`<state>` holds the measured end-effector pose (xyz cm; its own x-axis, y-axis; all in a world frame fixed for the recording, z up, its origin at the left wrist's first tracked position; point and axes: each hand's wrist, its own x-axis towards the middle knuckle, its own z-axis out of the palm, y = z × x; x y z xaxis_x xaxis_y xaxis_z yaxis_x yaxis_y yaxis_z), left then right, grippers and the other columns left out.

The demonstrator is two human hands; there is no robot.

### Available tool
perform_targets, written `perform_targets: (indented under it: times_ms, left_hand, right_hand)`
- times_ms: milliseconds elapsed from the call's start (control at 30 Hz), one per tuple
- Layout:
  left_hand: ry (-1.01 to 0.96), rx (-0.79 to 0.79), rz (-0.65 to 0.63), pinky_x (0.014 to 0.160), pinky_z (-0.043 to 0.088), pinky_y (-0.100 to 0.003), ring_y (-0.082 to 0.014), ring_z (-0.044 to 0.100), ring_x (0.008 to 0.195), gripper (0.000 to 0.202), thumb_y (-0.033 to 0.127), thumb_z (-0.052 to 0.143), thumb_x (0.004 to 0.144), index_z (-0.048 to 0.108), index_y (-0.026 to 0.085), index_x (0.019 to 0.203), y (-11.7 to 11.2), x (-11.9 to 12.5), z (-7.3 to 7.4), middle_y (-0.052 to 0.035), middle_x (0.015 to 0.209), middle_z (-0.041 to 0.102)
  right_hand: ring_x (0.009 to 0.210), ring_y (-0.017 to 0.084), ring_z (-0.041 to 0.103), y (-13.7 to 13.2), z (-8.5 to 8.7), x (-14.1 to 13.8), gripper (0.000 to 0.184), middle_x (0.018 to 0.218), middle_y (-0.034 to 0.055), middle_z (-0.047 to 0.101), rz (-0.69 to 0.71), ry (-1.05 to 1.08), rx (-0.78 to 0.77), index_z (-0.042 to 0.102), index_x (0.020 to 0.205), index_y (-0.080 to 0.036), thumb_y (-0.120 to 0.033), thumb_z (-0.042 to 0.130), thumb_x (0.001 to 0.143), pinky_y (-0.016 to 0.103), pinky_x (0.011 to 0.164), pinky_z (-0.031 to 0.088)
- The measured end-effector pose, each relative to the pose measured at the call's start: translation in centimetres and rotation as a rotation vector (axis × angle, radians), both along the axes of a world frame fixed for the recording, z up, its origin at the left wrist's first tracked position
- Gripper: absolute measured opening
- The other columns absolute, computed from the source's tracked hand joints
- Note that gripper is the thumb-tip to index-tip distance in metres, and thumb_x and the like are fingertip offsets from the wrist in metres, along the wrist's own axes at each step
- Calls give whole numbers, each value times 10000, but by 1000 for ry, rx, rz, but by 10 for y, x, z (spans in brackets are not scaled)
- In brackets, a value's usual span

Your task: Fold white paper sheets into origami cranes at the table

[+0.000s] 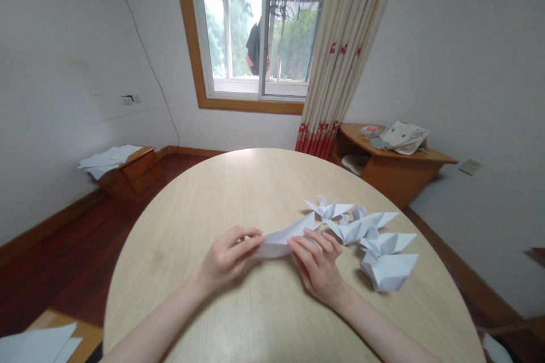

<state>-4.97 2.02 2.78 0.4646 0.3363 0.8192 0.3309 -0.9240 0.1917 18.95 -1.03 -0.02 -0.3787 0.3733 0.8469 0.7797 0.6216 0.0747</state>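
Between my two hands is a sheet of white paper, partly folded, with one pointed corner rising toward the upper right. My left hand pinches its left end between thumb and fingers. My right hand grips the paper's right part, fingers bent over the near edge. Just right of that hand stand several folded white paper cranes, grouped close together with wings spread. At the near end of the group sits another folded paper piece with broad wings.
The round wooden table fills the middle. Beyond its left side is a small drawer cabinet with papers on top. A corner desk with a cloth bag stands behind right, beside a curtain. White sheets lie at lower left.
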Motion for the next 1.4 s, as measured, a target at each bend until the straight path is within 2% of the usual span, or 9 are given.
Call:
perform_targets:
  times_ms: [133,333,567,733,900,1033,1233,1400]
  left_hand:
    - [-1,-35,1,774,560,-289,-185,656,924,130,140,545,923,600,162,1039,-1,1,0,-125,1028,671]
    - [31,-66,-7,735,570,-271,-175,666,904,115,146,495,945,602,164,982,0,2,0,-155,1117,645]
    - [39,-83,3,724,578,-268,-171,678,864,139,175,475,962,609,161,998,2,0,-2,-163,1133,637]
    - [51,-65,-6,732,575,-264,-173,678,886,160,175,448,969,598,171,1025,3,-2,-2,-152,1123,643]
    - [68,-58,-20,725,575,-249,-165,674,882,170,162,437,969,604,165,999,1,-4,0,-145,1118,644]
    - [37,-95,-39,706,570,-252,-156,674,834,180,158,435,968,614,166,976,0,-3,2,-143,1119,632]
    - [-40,-192,-12,691,562,-256,-149,674,784,147,210,509,951,645,165,917,-1,1,3,-123,1076,625]
    - [-33,-221,15,689,553,-241,-156,669,792,189,280,503,964,658,174,952,0,2,4,-67,873,671]
  right_hand:
    - [1102,226,516,-2,0,0,366,976,42,680,4,6,12,562,1222,-225,-99,479,888,408,1001,245]
    - [1080,234,526,-5,12,0,195,947,49,650,-33,21,-17,590,1093,-226,-195,522,913,409,988,261]
    - [1207,277,454,-6,32,1,214,1218,137,580,-19,-95,-143,591,1076,-190,-196,424,943,461,994,266]
    - [1301,290,367,-8,41,-5,255,1341,129,519,-51,-102,-259,609,1073,-217,-269,383,968,489,1027,230]
    - [1303,296,359,-8,49,-8,229,1225,69,617,-84,-139,-347,628,1023,-263,-318,416,957,516,1050,144]
    - [1236,287,432,-10,50,-7,198,1064,43,673,-80,-140,-312,620,1044,-261,-303,452,948,517,1053,117]
    - [1084,253,543,-17,51,-5,242,1015,54,671,-83,-142,-284,602,1120,-234,-236,437,943,497,1048,154]
    - [925,214,602,-19,54,-3,286,978,66,665,-59,-181,-327,593,1130,-197,-139,414,914,446,979,254]
